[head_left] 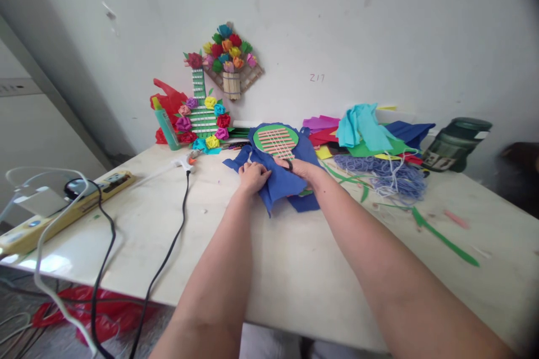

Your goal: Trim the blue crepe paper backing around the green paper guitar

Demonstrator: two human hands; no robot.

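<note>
Blue crepe paper [280, 185] lies crumpled at the middle of the table, under both my hands. My left hand [253, 176] is closed on its left part, fingers bent. At its right side, my right hand [301, 171] is curled with a black loop [289, 164] at the thumb, like a scissors handle; any blades are hidden. Just beyond my hands, a round green disc [275, 141] with pinkish sticks across it rests on the blue paper. A bit of green and pink shows beneath my right hand.
Flower-decorated green craft [204, 118], stick-basket craft [231, 84] and glue bottle [167, 126] stand by the wall. A glue gun [185, 162] and power strip [67, 213] lie left. Coloured paper [366, 129], purple yarn [379, 174], green scraps [446, 241] and a dark bottle [457, 143] are right.
</note>
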